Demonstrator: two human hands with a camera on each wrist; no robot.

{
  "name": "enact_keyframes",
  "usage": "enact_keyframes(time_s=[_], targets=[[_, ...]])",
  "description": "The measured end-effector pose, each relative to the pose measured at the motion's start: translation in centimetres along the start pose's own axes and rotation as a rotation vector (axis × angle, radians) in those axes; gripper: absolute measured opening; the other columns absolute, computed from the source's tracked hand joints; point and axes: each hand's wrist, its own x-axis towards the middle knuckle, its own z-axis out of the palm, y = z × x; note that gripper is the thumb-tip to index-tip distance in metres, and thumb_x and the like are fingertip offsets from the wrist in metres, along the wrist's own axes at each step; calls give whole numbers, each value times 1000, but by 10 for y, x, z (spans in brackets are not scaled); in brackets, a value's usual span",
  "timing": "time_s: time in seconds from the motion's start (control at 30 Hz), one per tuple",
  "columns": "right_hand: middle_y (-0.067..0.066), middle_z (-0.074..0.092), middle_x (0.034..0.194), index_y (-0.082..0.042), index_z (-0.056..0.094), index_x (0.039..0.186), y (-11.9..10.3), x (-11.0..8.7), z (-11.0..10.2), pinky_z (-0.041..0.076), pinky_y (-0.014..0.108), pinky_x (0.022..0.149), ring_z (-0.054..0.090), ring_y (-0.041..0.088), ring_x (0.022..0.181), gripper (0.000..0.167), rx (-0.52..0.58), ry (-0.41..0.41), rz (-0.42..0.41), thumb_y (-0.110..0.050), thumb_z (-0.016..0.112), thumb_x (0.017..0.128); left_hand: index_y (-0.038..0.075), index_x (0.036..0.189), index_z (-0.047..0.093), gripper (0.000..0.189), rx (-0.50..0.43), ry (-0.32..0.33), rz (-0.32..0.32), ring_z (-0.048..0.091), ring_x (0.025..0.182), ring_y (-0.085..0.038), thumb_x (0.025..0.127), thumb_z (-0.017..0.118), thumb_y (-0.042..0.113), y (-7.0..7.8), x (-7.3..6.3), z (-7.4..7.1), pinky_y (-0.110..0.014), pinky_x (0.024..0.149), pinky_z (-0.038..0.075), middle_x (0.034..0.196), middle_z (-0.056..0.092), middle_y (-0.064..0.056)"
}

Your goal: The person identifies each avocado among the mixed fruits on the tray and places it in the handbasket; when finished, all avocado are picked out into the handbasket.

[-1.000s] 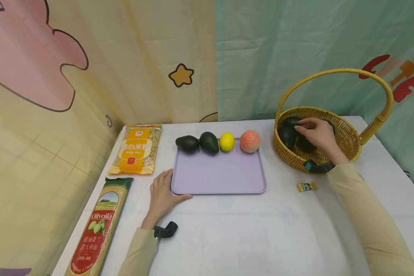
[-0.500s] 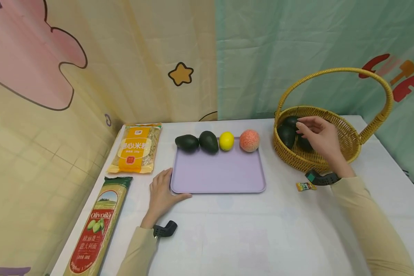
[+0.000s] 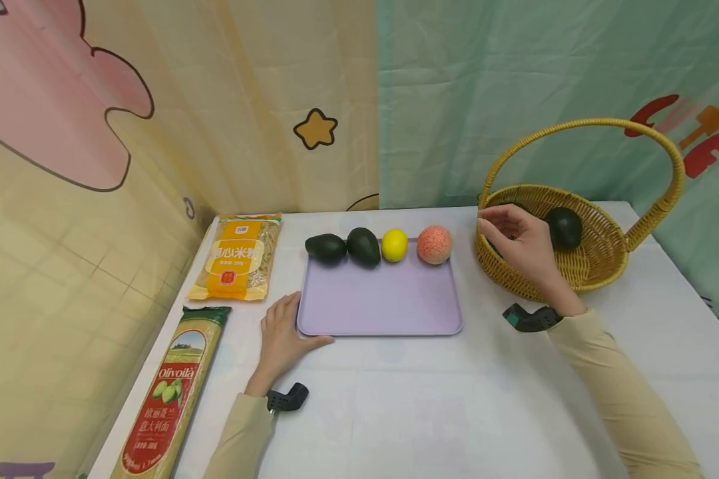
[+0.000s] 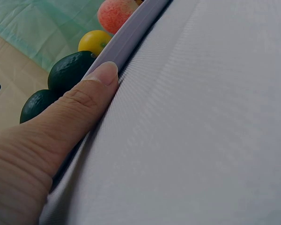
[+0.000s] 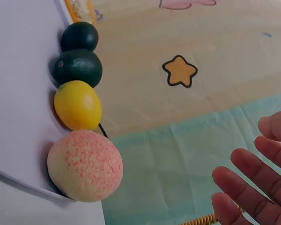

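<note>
Avocado (image 3: 565, 228) in the basket (image 3: 503, 278): I see it just right of the right grip (image 3: 524, 246), the nearer one, empty with fingers loosely apart; long axis unclear. Left grip (image 3: 284, 336), spread, touches the tray (image 3: 380, 299).

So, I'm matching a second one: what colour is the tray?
The tray is pale purple; it shows best in the head view.

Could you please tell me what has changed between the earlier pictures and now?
The right hand moved left over the basket, seemingly holding nothing. The avocado on the basket's right is now mostly uncovered; the candy went out of sight, probably behind the wrist camera. The left hand at the tray, two avocados, the lemon, the peach and both packets stayed.
</note>
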Motion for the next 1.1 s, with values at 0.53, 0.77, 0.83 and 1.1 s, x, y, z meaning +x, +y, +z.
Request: enact_keyframes(time_s=[0.53, 0.77, 0.83, 1.1], targets=[[4, 68, 95, -7, 67, 109, 14, 25, 70, 48, 28, 72, 60, 16, 84, 23, 33, -193, -21, -21, 67, 90, 0, 145, 33, 109, 4, -40, -38, 24, 131, -36, 62, 84, 50, 5, 1, -2, -51, 100, 18, 144, 34, -18], [7, 68, 97, -5, 67, 108, 5, 30, 89, 49, 32, 73, 61, 19, 86, 23, 84, -211, 7, -18, 68, 89, 1, 146, 31, 111, 7, -39, -35, 24, 130, -36, 62, 84, 51, 4, 0, -2, -51, 100, 18, 145, 33, -18], [7, 68, 97, -4, 67, 108, 6, 31, 95, 49, 35, 74, 61, 20, 88, 24, 83, -223, 27, -18, 68, 89, 1, 146, 30, 112, 8, -39, -35, 23, 131, -37, 62, 84, 51, 3, 0, -2, -52, 100, 18, 145, 32, -20], [5, 67, 100, -6, 66, 108, 18, 40, 115, 49, 36, 77, 62, 19, 87, 25, 103, -300, 61, -22, 68, 89, 5, 147, 30, 111, -4, -35, -37, 21, 134, -37, 62, 85, 50, 3, 0, -2, -53, 102, 15, 145, 37, -18]])
